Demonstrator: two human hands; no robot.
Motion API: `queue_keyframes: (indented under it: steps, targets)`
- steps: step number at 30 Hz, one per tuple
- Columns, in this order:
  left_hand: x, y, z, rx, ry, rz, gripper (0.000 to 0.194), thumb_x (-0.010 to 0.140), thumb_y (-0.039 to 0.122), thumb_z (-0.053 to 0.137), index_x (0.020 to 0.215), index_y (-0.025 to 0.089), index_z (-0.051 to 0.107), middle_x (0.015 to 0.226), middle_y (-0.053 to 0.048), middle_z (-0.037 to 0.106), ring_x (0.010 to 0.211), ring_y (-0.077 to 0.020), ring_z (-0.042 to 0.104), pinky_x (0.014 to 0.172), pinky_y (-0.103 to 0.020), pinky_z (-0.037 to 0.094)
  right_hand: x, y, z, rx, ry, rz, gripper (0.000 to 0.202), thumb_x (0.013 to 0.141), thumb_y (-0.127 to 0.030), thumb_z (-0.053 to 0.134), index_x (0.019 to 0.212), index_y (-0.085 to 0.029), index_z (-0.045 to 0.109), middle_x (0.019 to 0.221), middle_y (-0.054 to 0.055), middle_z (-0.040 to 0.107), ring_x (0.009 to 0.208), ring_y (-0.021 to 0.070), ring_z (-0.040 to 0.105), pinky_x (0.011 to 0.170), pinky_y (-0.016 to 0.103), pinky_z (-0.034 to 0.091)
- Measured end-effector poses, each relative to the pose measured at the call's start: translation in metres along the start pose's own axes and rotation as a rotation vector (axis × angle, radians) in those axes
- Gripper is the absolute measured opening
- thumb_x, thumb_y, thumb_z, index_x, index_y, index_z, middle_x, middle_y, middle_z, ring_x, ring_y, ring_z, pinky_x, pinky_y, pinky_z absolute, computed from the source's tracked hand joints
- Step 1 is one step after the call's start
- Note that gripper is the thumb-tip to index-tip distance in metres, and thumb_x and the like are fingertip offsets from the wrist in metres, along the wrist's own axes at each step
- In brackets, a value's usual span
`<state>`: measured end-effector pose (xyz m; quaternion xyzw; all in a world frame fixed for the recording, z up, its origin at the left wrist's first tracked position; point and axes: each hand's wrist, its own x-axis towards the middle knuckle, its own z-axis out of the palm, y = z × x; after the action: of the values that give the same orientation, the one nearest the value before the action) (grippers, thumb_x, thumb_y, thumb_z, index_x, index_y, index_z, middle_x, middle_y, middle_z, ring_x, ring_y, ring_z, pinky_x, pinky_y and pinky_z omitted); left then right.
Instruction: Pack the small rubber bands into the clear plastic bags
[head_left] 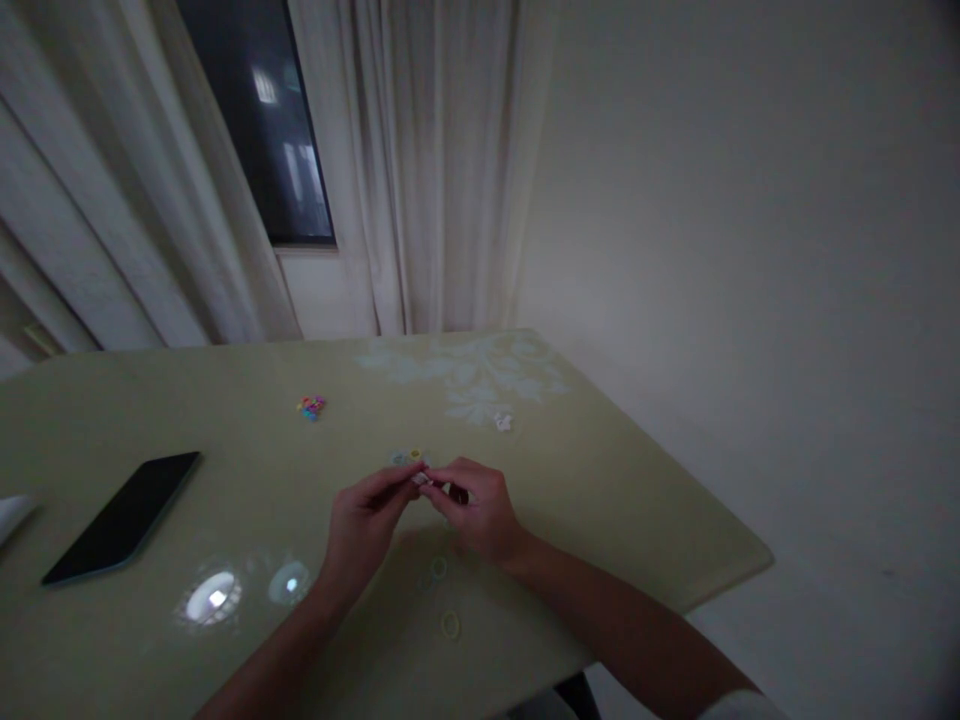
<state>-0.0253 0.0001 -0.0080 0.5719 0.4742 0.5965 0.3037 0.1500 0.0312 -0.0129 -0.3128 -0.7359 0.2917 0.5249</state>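
My left hand (367, 522) and my right hand (480, 508) meet above the table, fingertips pinched together on a small whitish piece (421, 479). Its kind is too small to make out, and the fingers cover part of it. Just beyond the fingertips lie a small yellow ring (415, 455) and a pale bluish ring (399, 459). Nearer to me, below the hands, a pale ring (439, 568) and a yellowish ring (450, 626) rest on the tabletop.
The pale green glossy table (247, 420) carries a cluster of colourful small pieces (310, 407) at the back and small white pieces (503, 422) at the back right. A dark tablet (124, 518) lies to the left, near a white object (13, 515). A wall (750, 250) borders the right side.
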Motion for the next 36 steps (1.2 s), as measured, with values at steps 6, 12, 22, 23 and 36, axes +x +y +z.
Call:
queue_keyframes:
  steps: [6, 12, 22, 23, 36]
  targets:
    - [-0.001, 0.000, 0.000, 0.017, -0.025, -0.009, 0.021, 0.086, 0.038, 0.076, 0.099, 0.026, 0.086, 0.094, -0.003, 0.086, 0.071, -0.0228, 0.082, 0.075, -0.036, 0.070, -0.001, 0.003, -0.002, -0.067, -0.102, 0.029, 0.029, 0.097, -0.047, 0.068, 0.100, -0.024, 0.085, 0.081, 0.008, 0.075, 0.067, 0.0183, 0.064, 0.067, 0.032, 0.052]
    - [0.001, 0.006, 0.005, -0.121, -0.102, -0.103, 0.031, 0.085, 0.047, 0.078, 0.104, 0.024, 0.085, 0.109, -0.006, 0.083, 0.095, -0.0291, 0.082, 0.086, -0.043, 0.069, 0.002, 0.002, -0.004, -0.100, -0.078, 0.047, 0.023, 0.096, -0.041, 0.069, 0.098, -0.024, 0.084, 0.078, 0.006, 0.073, 0.066, 0.0169, 0.060, 0.069, 0.031, 0.050]
    - [-0.005, 0.003, 0.011, -0.245, -0.078, -0.208, 0.034, 0.081, 0.043, 0.083, 0.106, 0.021, 0.084, 0.109, -0.007, 0.084, 0.098, -0.0293, 0.081, 0.094, -0.045, 0.067, 0.005, 0.000, -0.005, -0.053, -0.050, 0.040, 0.017, 0.093, -0.036, 0.072, 0.093, -0.020, 0.080, 0.077, 0.003, 0.065, 0.061, 0.0123, 0.053, 0.060, 0.026, 0.045]
    - [-0.005, 0.002, 0.011, -0.240, -0.086, -0.195, 0.034, 0.082, 0.043, 0.082, 0.107, 0.020, 0.084, 0.111, -0.008, 0.084, 0.099, -0.0291, 0.081, 0.094, -0.045, 0.067, 0.006, 0.000, -0.005, -0.038, -0.059, 0.044, 0.017, 0.093, -0.036, 0.072, 0.092, -0.020, 0.080, 0.077, 0.002, 0.064, 0.061, 0.0122, 0.053, 0.060, 0.026, 0.044]
    - [0.031, -0.042, -0.033, 0.403, -0.219, 0.033, 0.066, 0.082, 0.049, 0.074, 0.139, 0.020, 0.062, 0.142, -0.017, 0.067, 0.129, -0.0347, 0.064, 0.105, -0.052, 0.055, 0.040, 0.010, -0.018, -0.388, -0.419, 0.095, 0.006, 0.091, -0.022, 0.076, 0.095, -0.018, 0.079, 0.088, 0.002, 0.066, 0.074, 0.0126, 0.060, 0.072, 0.025, 0.044]
